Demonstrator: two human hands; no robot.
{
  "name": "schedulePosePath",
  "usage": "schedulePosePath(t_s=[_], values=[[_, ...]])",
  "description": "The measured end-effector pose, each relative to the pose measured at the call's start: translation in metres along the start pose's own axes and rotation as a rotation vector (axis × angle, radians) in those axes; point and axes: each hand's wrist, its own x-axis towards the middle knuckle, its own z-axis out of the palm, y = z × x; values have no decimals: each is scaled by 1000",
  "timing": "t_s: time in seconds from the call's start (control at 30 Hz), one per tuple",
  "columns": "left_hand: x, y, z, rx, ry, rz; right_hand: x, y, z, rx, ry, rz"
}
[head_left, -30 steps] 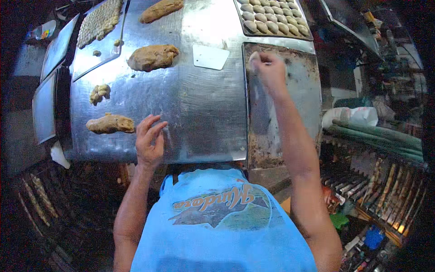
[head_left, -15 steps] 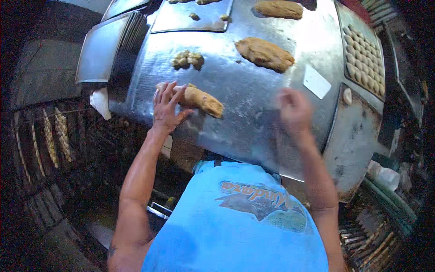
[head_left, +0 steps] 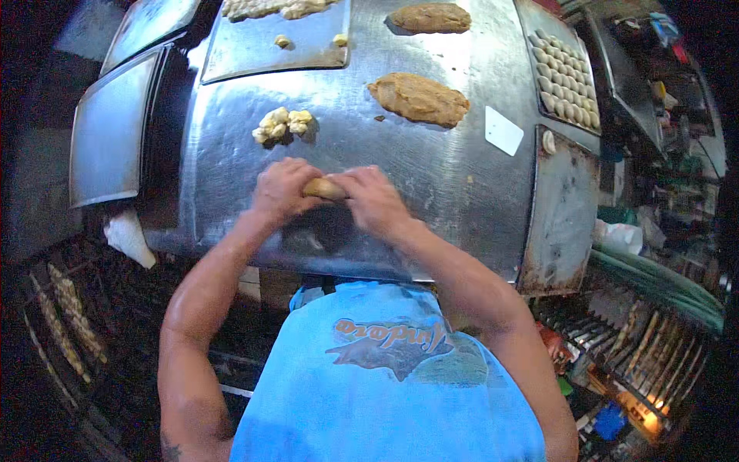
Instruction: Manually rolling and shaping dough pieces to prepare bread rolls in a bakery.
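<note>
My left hand (head_left: 283, 189) and my right hand (head_left: 374, 200) close over the two ends of a tan dough roll (head_left: 325, 189) near the front of the metal table. Only the roll's middle shows between my fingers; its ends are hidden under them. Just beyond my left hand lies a cluster of pale yellow lumps (head_left: 282, 125). Farther back to the right rests a large brown dough log (head_left: 420, 100), with a second brown log (head_left: 431, 18) behind it.
A white flat scraper (head_left: 503, 131) lies on the metal table (head_left: 431, 208), right of the near log. At the right edge, a tray (head_left: 568, 121) carries rows of round dough balls. Another tray (head_left: 269, 65) with lumps is at back left. Stacked trays (head_left: 109, 131) stand on the left.
My right hand has come in from the right and now grips the dough roll opposite my left. Most of the roll is now covered by my hands. The view has shifted.
</note>
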Motion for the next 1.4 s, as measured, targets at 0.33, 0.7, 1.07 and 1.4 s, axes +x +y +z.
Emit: schedulePosePath(t_s=[0.33, 0.7, 1.07, 1.4], values=[[42, 178, 89, 27, 119, 93, -148, 33, -96, -450, 135, 305], [195, 147, 107, 365, 436, -305, -17, 169, -136, -569, 473, 218], [20, 209, 123, 297, 99, -31, -183, 104, -112, -385, 103, 138], [97, 115, 64, 171, 130, -57, -91, 117, -121, -350, 70, 298]])
